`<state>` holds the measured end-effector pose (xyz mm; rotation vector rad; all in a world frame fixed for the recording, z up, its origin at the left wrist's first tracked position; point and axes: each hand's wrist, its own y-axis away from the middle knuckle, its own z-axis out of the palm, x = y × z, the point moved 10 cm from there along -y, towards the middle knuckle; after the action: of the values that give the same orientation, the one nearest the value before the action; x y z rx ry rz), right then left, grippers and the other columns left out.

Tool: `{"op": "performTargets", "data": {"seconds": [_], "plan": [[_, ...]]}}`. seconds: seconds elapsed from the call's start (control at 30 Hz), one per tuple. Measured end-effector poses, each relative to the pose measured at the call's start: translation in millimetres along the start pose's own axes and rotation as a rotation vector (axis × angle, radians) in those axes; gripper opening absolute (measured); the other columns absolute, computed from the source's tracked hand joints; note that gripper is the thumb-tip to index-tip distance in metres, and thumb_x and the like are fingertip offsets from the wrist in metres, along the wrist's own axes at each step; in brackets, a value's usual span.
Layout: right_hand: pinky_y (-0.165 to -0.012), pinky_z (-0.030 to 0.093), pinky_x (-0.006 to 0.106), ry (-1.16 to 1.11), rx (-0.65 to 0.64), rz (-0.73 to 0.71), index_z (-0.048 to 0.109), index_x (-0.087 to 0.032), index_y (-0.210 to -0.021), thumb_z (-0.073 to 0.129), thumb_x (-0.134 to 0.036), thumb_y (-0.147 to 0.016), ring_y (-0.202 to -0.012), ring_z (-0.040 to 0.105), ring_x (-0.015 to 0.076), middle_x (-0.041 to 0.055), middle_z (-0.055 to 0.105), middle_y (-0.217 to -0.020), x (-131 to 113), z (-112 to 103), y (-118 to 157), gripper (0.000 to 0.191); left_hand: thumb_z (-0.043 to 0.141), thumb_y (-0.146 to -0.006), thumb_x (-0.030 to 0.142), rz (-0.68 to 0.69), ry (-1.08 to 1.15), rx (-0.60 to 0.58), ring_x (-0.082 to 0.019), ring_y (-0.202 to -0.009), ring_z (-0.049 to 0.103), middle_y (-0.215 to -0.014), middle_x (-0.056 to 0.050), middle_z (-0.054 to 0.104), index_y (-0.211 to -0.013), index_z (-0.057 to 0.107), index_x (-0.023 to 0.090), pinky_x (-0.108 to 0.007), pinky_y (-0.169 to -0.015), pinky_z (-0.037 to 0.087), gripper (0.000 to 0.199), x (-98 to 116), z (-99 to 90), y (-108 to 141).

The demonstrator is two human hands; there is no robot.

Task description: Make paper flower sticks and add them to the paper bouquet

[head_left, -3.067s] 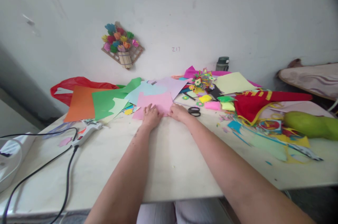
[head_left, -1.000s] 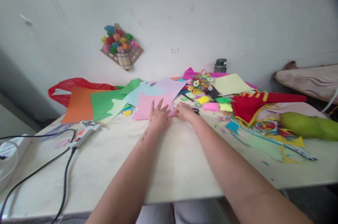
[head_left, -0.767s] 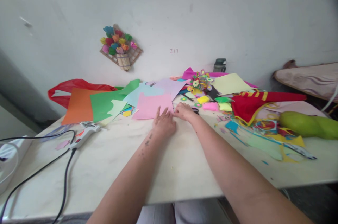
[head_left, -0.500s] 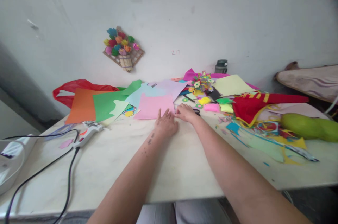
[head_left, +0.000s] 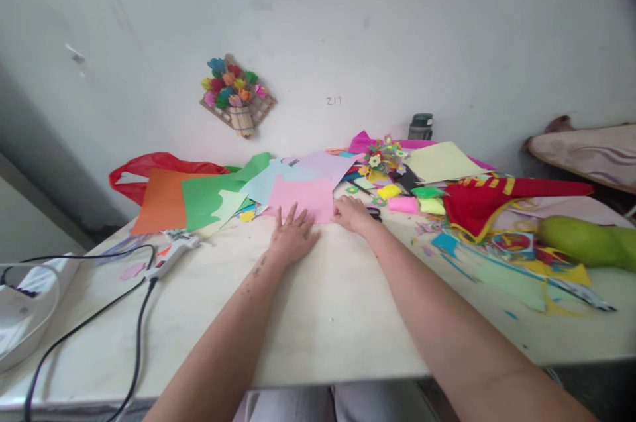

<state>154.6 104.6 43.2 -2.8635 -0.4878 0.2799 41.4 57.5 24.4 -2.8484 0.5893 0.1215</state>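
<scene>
A pink sheet of paper lies flat in the middle of the table, over pale blue paper and lilac paper. My left hand rests with fingers spread, their tips on the sheet's near edge. At the sheet's right edge is my right hand, its fingers closed on the paper near the corner; the exact pinch is partly hidden. Just beyond the right hand, dark scissor handles show.
At left are a glue gun, its black cord and a power strip. Green paper and orange paper lie behind. On the right are clay packs, red cloth, paper scraps and a green gourd-like object.
My left hand has slid left along the pink paper's near edge, away from the right hand, and its fingers spread wider. The right hand stays at the right edge. The view shifted slightly.
</scene>
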Motion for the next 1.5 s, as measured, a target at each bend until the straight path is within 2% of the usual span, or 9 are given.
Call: {"op": "performTargets", "data": {"seconds": [0.13,0.33,0.47,0.6,0.7,0.87,0.97,1.23,1.5], "plan": [[-0.078,0.036,0.025,-0.143,0.13,-0.115,0.06,-0.017,-0.085,0.047,-0.018,-0.079,-0.088,0.051,0.0153,0.0072,0.056,-0.097,-29,-10,-3,0.015,0.022,-0.082,0.052,0.015,0.008,0.078,-0.024,-0.131,0.006,-0.136,-0.002,0.035,-0.121,0.047,0.025,-0.051,-0.101,-0.01,0.054,8,-6.8,-2],[-0.07,0.039,0.021,-0.351,-0.007,-0.178,0.061,-0.016,-0.084,0.053,-0.015,-0.073,-0.079,0.055,0.0124,0.0041,0.061,-0.088,-55,25,-18,0.013,0.037,-0.078,0.031,-0.104,0.138,0.127,-0.023,-0.123,0.031,-0.126,-0.002,0.048,-0.119,0.047,0.028,-0.054,-0.101,-0.002,0.042,-19,-11.4,-3],[-0.066,0.04,0.019,-0.393,-0.061,-0.184,0.062,-0.016,-0.077,0.054,-0.012,-0.069,-0.073,0.055,0.0108,0.002,0.062,-0.082,-49,34,-22,0.012,0.047,-0.074,0.032,-0.201,0.188,0.239,-0.021,-0.111,0.044,-0.111,-0.003,0.059,-0.106,0.056,0.027,-0.05,-0.102,-0.003,0.034,-54,-20.1,5],[-0.062,0.04,0.018,-0.438,-0.152,-0.156,0.062,-0.015,-0.079,0.054,-0.01,-0.068,-0.07,0.055,0.0097,0.0012,0.063,-0.078,-41,39,-21,0.015,0.053,-0.071,0.04,-0.186,0.305,0.222,-0.02,-0.102,0.049,-0.1,0.0,0.064,-0.091,0.061,0.027,-0.048,-0.103,0.006,0.026,-68,-12.3,7],[-0.062,0.04,0.018,-0.422,-0.167,-0.159,0.063,-0.014,-0.08,0.055,-0.011,-0.067,-0.068,0.055,0.0099,0.0024,0.063,-0.078,-43,37,-22,0.016,0.055,-0.07,0.04,-0.185,0.362,0.223,-0.018,-0.096,0.051,-0.093,0.001,0.065,-0.08,0.063,0.025,-0.043,-0.101,0.018,0.02,-71,-8.9,6],[-0.064,0.039,0.019,-0.389,-0.055,-0.257,0.064,-0.016,-0.075,0.061,-0.017,-0.065,-0.07,0.053,0.0103,0.0018,0.061,-0.081,-60,29,-25,0.011,0.059,-0.068,0.038,-0.186,0.395,0.252,-0.017,-0.09,0.053,-0.087,0.0,0.066,-0.074,0.064,0.024,-0.035,-0.093,0.032,0.016,-72,-10.0,4],[-0.061,0.038,0.018,-0.467,-0.014,-0.215,0.064,-0.016,-0.071,0.062,-0.021,-0.067,-0.067,0.052,0.0093,0.0,0.06,-0.074,-57,36,-28,0.007,0.059,-0.067,0.037,-0.173,0.431,0.258,-0.017,-0.09,0.054,-0.087,0.0,0.066,-0.074,0.064,0.024,-0.031,-0.088,0.036,0.016,-73,-8.8,3],[-0.061,0.037,0.018,-0.493,0.05,-0.148,0.062,-0.016,-0.067,0.064,-0.027,-0.067,-0.066,0.049,0.0082,-0.0007,0.055,-0.074,-48,42,-28,0.011,0.059,-0.067,0.033,-0.163,0.499,0.279,-0.016,-0.1,0.05,-0.109,0.001,0.06,-0.072,0.064,0.023,-0.03,-0.091,0.036,0.011,-77,-10.2,5],[-0.059,0.035,0.018,-0.459,0.02,-0.116,0.059,-0.015,-0.063,0.062,-0.029,-0.067,-0.064,0.047,0.0082,-0.0013,0.052,-0.073,-46,42,-28,0.015,0.057,-0.068,0.031,-0.16,0.45,0.268,-0.017,-0.1,0.049,-0.113,0.002,0.058,-0.064,0.061,0.022,-0.031,-0.088,0.038,0.011,-78,-11.7,4]]}}
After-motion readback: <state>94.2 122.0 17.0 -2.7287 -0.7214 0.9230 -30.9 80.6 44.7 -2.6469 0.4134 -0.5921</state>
